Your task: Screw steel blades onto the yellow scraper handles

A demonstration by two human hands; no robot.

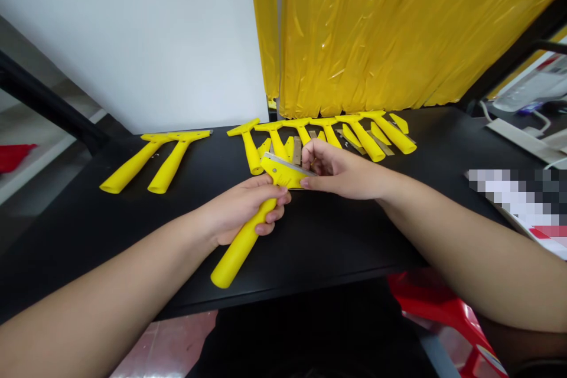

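Note:
My left hand (254, 208) is wrapped around the neck of a yellow scraper (239, 254), whose thick round handle slants down toward me. A thin metal blade (283, 160) lies along the far edge of the scraper's wide head. At the right end of that head, my right hand (330, 168) is closed, its thumb pressed on the yellow plate and its fingers curled behind. Whatever else those fingers touch is hidden. Just beyond my hands lie several more yellow scrapers (363, 139) in a row, with loose yellow plates (381, 133) and metal blades (297, 150) among them.
Two yellow scrapers (166, 168) lie apart at the left of the black table (345, 236). Behind the table stand a white panel (133, 35) and a yellow plastic sheet (376, 29). A red and white item (447, 307) is below the front edge at right.

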